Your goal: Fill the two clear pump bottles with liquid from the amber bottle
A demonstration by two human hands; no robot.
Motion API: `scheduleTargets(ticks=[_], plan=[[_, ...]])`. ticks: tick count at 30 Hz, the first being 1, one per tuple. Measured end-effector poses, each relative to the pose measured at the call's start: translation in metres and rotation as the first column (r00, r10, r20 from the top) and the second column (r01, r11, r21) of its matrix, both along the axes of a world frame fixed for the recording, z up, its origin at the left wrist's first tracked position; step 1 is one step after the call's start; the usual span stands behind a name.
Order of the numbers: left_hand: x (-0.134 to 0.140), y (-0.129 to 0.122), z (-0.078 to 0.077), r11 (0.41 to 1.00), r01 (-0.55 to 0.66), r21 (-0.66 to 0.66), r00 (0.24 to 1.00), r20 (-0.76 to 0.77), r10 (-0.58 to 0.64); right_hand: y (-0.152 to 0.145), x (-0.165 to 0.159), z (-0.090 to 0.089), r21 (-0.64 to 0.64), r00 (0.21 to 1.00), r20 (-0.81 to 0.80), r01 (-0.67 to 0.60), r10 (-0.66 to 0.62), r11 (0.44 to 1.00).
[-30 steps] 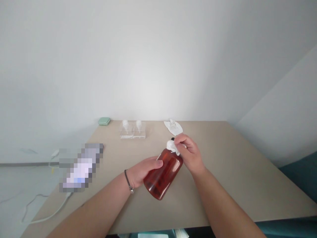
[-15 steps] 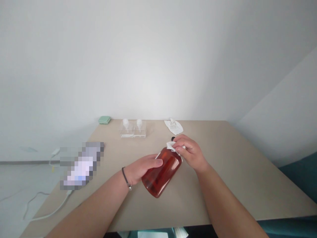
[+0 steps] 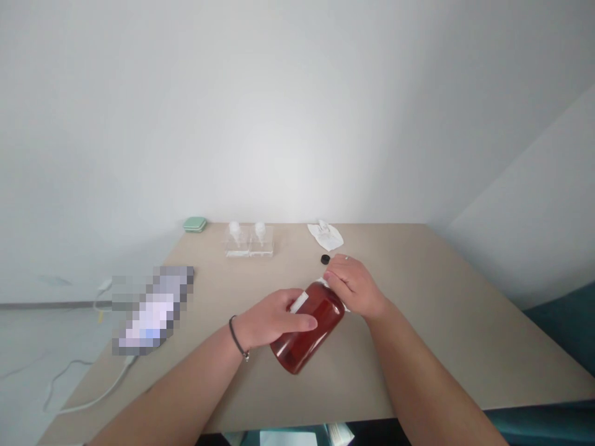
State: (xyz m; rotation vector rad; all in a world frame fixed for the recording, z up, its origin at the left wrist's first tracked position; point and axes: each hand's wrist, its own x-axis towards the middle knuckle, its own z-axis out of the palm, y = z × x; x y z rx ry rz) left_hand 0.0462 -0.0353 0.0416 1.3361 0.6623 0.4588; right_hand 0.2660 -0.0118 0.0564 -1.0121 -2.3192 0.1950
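Note:
An amber bottle (image 3: pixel 320 310) with a small white label (image 3: pixel 299 302) is tilted above the table, its base toward me and its top pointing up and right. My left hand (image 3: pixel 274 319) grips its body from the left, thumb across the front. At the upper end, my right hand (image 3: pixel 356 285) is closed round the neck, with a white tissue (image 3: pixel 322 282) between fingers and bottle. Only the tissue's edges show, and the bottle's mouth is hidden. A black cap (image 3: pixel 325 259) lies on the table just beyond my right hand.
Near the wall are a crumpled tissue (image 3: pixel 328 237), a clear holder (image 3: pixel 249 248) with two white-topped items, and a green case (image 3: pixel 194 224). A pixelated phone-like device (image 3: pixel 155 310) with a white cable (image 3: pixel 100 399) lies at the left edge of the table (image 3: pixel 441 322).
My right hand has gone from pinching the tissue at the bottle's neck to wrapping over it. The bottle has turned a little, showing more label, and the black cap is now fully in sight.

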Motion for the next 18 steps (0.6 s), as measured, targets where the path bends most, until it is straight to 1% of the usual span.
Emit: scheduleTargets(ticks=[1,2,4,6,9,12,14,16,18], plan=[[0.000,-0.001,0.004,0.989,-0.028,0.143,0.996,-0.084,0.040,0.000,0.000,0.000,0.000,0.999,0.025,0.030,-0.030,1.000],[0.000,-0.002,0.007,0.962,-0.051,0.269,0.984,-0.148,0.094,0.000,-0.001,0.000,0.006,0.997,0.050,0.064,-0.065,0.998],[0.000,-0.005,0.011,0.890,-0.067,0.451,0.951,-0.242,0.194,-0.001,-0.002,-0.001,0.030,0.984,0.102,0.142,-0.145,0.989],[0.002,-0.008,0.014,0.804,-0.068,0.590,0.905,-0.303,0.299,-0.003,-0.004,0.000,0.061,0.959,0.158,0.229,-0.235,0.972],[0.005,-0.011,0.013,0.638,-0.018,0.770,0.818,-0.355,0.452,-0.005,-0.008,0.002,0.094,0.892,0.243,0.369,-0.380,0.925],[0.008,-0.012,0.010,0.485,0.082,0.870,0.733,-0.383,0.563,-0.007,-0.014,0.004,0.092,0.803,0.317,0.504,-0.505,0.859],[0.010,-0.011,0.008,0.394,0.152,0.907,0.679,-0.385,0.625,-0.007,-0.017,0.005,0.047,0.753,0.348,0.581,-0.559,0.813],[0.011,-0.011,0.006,0.316,0.216,0.924,0.629,-0.379,0.679,-0.006,-0.020,0.005,-0.042,0.724,0.362,0.642,-0.587,0.766],[0.012,-0.010,0.005,0.251,0.272,0.929,0.593,-0.367,0.717,-0.003,-0.022,0.003,-0.160,0.716,0.359,0.679,-0.599,0.716]])
